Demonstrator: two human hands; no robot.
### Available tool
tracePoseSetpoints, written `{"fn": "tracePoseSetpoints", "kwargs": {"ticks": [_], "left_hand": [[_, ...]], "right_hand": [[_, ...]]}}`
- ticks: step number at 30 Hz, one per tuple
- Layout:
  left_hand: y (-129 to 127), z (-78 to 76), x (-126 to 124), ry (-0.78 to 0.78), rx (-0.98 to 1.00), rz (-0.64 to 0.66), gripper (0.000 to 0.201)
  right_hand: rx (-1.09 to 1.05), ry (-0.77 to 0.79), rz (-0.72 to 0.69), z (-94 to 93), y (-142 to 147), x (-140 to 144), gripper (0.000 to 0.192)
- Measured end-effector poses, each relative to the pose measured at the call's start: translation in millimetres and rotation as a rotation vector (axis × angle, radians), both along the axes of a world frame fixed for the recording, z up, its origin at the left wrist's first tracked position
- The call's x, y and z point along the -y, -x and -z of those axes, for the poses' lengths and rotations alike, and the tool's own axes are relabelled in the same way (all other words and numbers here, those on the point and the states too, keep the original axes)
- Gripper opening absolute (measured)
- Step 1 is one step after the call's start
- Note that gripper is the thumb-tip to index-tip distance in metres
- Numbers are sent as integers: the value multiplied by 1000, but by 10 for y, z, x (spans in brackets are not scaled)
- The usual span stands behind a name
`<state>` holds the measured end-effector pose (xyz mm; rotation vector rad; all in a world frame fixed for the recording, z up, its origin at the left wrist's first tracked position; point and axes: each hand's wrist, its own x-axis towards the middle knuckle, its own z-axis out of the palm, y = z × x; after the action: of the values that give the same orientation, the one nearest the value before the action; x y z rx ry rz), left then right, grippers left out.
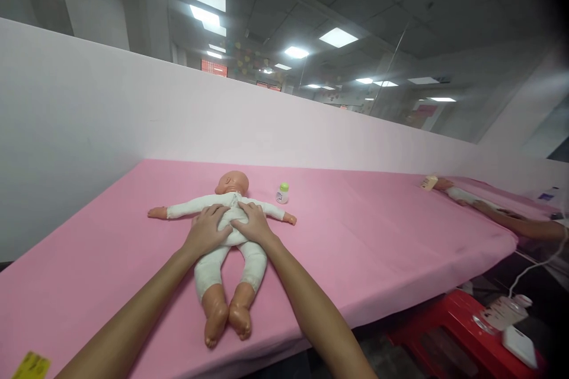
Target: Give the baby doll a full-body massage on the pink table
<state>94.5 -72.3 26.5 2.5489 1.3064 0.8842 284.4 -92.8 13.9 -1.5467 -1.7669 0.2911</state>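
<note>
Both hands (208, 228) rest on the torso of a doll (233, 240) on pink cloth (355, 231).

A pink-covered table (360, 237) carries a doll (229, 218) and a green-capped bottle (282, 194).

Doll (233, 239) on table (351, 243), bottle (283, 194) to the right, partition (267, 127) behind

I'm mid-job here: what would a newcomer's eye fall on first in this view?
First, the doll in white, lying with its arms spread on the pink cover left of centre, with the person's left hand and right hand on its torso. Next, the small green-capped bottle just beyond the doll's arm on the picture's right, and the bright red stool at lower right.
</note>
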Motion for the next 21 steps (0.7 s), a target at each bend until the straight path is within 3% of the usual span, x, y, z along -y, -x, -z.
{"fn": "tracePoseSetpoints", "kwargs": {"ticks": [6, 13, 21], "left_hand": [[-14, 101, -43, -54, 15, -24, 52], [-28, 105, -56, -86, -10, 19, 64], [-16, 142, -112, -68, 14, 31, 63]], "right_hand": [[-19, -48, 30, 1, 28, 25, 51], [-24, -93, -5, 41, 11, 5, 75], [-36, -77, -49, 67, -32, -30, 71]]}}
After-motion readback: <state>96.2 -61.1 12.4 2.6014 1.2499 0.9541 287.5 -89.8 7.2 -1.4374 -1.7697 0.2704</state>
